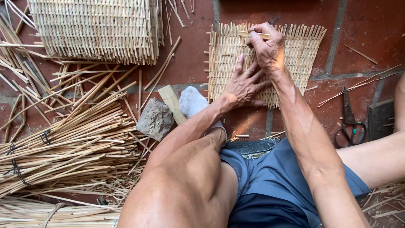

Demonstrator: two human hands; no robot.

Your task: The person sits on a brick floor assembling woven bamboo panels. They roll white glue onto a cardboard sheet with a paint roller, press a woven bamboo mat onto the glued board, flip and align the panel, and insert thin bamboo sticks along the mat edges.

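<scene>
A small woven bamboo mat (295, 46) lies flat on the red brick floor (371, 25), directly ahead of the seated person and under both hands. The left hand (244, 85) is spread, fingers fanned and pressed flat on the mat's lower middle. The right hand (266, 45) sits just beyond it near the mat's far edge, closed in a pinch on a short bamboo slat (259, 35) (held crosswise to the upright strips). Left of the mat, a grey stone (155, 119) and a flat wooden block (171, 100) lie beside a grey-socked foot (192, 101). Tied bundles of bamboo strips (63, 143) fill the left side, a stack of finished mats (95, 29) lies beyond them, and black scissors (349, 120) rest to the right.
</scene>
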